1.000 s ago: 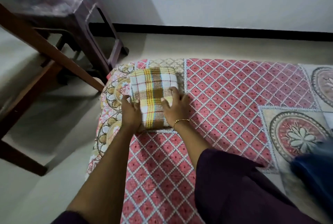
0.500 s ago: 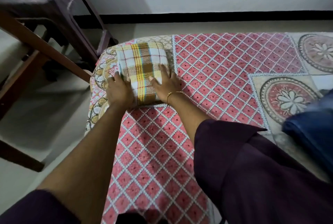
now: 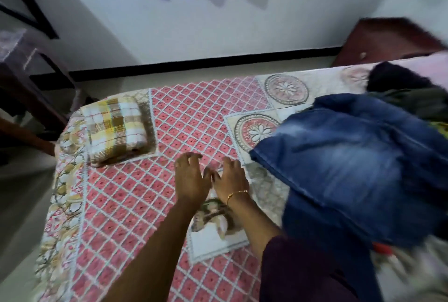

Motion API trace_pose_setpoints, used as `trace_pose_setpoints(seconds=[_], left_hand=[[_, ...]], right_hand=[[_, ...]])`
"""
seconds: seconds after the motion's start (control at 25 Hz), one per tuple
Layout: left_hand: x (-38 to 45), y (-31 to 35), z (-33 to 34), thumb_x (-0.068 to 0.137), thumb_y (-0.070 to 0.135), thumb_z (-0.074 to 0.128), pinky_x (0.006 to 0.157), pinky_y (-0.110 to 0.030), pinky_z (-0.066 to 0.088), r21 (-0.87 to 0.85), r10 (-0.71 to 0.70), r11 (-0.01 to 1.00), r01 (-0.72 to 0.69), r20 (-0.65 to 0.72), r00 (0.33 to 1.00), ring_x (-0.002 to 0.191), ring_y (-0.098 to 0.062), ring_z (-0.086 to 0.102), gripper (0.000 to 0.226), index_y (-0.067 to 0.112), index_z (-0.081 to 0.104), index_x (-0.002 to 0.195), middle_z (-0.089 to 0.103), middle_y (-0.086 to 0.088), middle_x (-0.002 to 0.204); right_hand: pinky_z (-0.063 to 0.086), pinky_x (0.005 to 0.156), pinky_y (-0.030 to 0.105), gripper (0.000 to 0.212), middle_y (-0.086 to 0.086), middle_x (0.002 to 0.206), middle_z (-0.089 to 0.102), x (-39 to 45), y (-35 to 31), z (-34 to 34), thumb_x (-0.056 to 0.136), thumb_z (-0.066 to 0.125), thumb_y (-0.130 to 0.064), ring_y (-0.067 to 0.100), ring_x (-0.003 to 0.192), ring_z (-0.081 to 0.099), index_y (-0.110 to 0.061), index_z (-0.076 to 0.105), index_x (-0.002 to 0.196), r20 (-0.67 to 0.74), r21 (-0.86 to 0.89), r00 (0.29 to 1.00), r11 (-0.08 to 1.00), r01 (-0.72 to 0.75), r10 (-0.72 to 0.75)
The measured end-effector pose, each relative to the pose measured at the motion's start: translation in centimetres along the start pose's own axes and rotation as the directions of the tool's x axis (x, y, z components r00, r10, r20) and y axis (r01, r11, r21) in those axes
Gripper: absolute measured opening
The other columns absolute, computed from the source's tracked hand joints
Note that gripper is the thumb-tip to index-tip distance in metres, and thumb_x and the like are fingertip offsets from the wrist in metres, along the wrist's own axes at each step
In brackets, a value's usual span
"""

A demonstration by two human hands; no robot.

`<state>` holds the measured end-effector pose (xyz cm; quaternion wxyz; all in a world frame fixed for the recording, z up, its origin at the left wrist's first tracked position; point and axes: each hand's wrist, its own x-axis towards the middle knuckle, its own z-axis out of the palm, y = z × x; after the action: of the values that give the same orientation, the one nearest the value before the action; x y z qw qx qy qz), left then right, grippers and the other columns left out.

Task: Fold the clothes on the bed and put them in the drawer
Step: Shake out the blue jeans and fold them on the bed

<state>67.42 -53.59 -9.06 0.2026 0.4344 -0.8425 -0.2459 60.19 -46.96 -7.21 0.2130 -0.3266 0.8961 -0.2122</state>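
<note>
So far only the checked cloth [image 3: 114, 129] was seen folded at ten o'clock on the bed [image 3: 194, 117], no drawer was shown, and the jeans [image 3: 351, 168] heaped at three o'clock remained unfolded while left hand [image 3: 191, 180] and right hand [image 3: 230, 178] hovered spread and empty.

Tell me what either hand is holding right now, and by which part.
Nothing. The left hand and right hand hover empty over the bedsheet, between the folded checked cloth and the jeans.
</note>
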Motion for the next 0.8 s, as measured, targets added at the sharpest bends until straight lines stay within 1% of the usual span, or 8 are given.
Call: trace_pose_setpoints(seconds=[0.2, 0.32, 0.4, 0.52, 0.56, 0.64, 0.72, 0.8], left_hand=[[-2.2, 11.5, 5.0, 0.085, 0.009, 0.064, 0.091, -0.035, 0.038, -0.138, 0.069, 0.99, -0.039, 0.216, 0.974, 0.108, -0.036, 0.053, 0.028, 0.001, 0.063, 0.111, 0.058, -0.021, 0.115], [-2.8, 18.2, 8.7, 0.082, 0.008, 0.064, 0.084, -0.039, 0.041, -0.163, 0.225, 0.968, -0.189, 0.244, 0.943, 0.1, -0.041, 0.056, 0.025, -0.004, 0.064, 0.105, 0.06, -0.024, 0.106], [-4.1, 22.6, 11.7, 0.082, 0.01, 0.062, 0.081, -0.041, 0.044, -0.169, 0.309, 0.947, -0.274, 0.243, 0.919, 0.096, -0.042, 0.056, 0.024, -0.004, 0.064, 0.101, 0.061, -0.024, 0.101], [-6.1, 29.0, 15.3, 0.081, 0.019, 0.06, 0.076, -0.042, 0.046, -0.152, 0.383, 0.923, -0.354, 0.261, 0.886, 0.092, -0.039, 0.057, 0.028, 0.0, 0.063, 0.101, 0.062, -0.019, 0.097], [-6.7, 30.6, 16.2, 0.078, 0.024, 0.059, 0.072, -0.042, 0.048, -0.149, 0.409, 0.912, -0.383, 0.26, 0.874, 0.089, -0.038, 0.059, 0.032, 0.0, 0.063, 0.1, 0.062, -0.018, 0.094], [-7.7, 33.4, 17.4, 0.077, 0.04, 0.056, 0.072, -0.039, 0.047, -0.13, 0.424, 0.906, -0.404, 0.308, 0.852, 0.091, -0.034, 0.059, 0.048, 0.003, 0.06, 0.108, 0.062, -0.014, 0.098], [-8.4, 36.1, 17.9, 0.071, 0.061, 0.046, 0.08, -0.037, 0.046, -0.11, 0.392, 0.919, -0.379, 0.36, 0.847, 0.102, -0.027, 0.056, 0.072, 0.009, 0.053, 0.121, 0.058, -0.008, 0.111], [-9.1, 38.2, 18.1, 0.064, 0.068, 0.049, 0.086, -0.037, 0.046, -0.112, 0.312, 0.95, -0.291, 0.378, 0.872, 0.113, -0.024, 0.049, 0.086, 0.014, 0.043, 0.13, 0.051, -0.005, 0.122]], right_hand=[[0.034, 0.099, 0.04, 0.038, 0.01, 0.136, 0.036, -0.8, 10.7, -10.3, 0.092, 0.051, -0.029, 0.029, 0.126, 0.033, -0.016, 0.045, 0.128, -0.197, -0.254, 0.978, 0.959, -0.123, 0.073], [0.03, 0.1, 0.043, 0.032, 0.008, 0.136, 0.036, -0.2, 17.1, -16.1, 0.092, 0.051, -0.023, 0.027, 0.127, 0.031, -0.016, 0.049, 0.123, -0.318, -0.207, 0.931, 0.945, -0.254, 0.18], [0.03, 0.098, 0.047, 0.041, 0.011, 0.14, 0.035, -0.4, 21.9, -19.1, 0.086, 0.06, -0.019, 0.03, 0.127, 0.031, -0.015, 0.05, 0.126, -0.422, -0.168, 0.877, 0.931, -0.325, 0.23], [0.044, 0.079, 0.052, 0.067, 0.018, 0.129, 0.05, -0.8, 28.5, -22.8, 0.059, 0.083, -0.024, 0.032, 0.109, 0.042, -0.012, 0.06, 0.121, -0.618, -0.316, 0.786, 0.915, -0.253, 0.004], [0.045, 0.075, 0.052, 0.071, 0.019, 0.13, 0.051, -0.8, 30.2, -23.6, 0.059, 0.082, -0.031, 0.032, 0.107, 0.041, -0.013, 0.059, 0.123, -0.634, -0.365, 0.772, 0.899, -0.242, -0.049], [0.042, 0.08, 0.053, 0.08, 0.019, 0.136, 0.047, -0.6, 32.7, -25.9, 0.066, 0.076, -0.049, 0.035, 0.113, 0.04, -0.014, 0.05, 0.133, -0.65, -0.324, 0.76, 0.904, -0.28, 0.003], [0.029, 0.092, 0.054, 0.092, 0.016, 0.14, 0.042, -0.4, 33.9, -28.5, 0.069, 0.065, -0.065, 0.036, 0.125, 0.036, -0.014, 0.037, 0.141, -0.558, -0.243, 0.815, 0.909, -0.339, 0.155], [0.025, 0.097, 0.048, 0.085, 0.012, 0.132, 0.048, -0.1, 34.1, -30.3, 0.073, 0.057, -0.07, 0.031, 0.124, 0.039, -0.013, 0.039, 0.134, -0.406, -0.264, 0.888, 0.902, -0.341, 0.217]])
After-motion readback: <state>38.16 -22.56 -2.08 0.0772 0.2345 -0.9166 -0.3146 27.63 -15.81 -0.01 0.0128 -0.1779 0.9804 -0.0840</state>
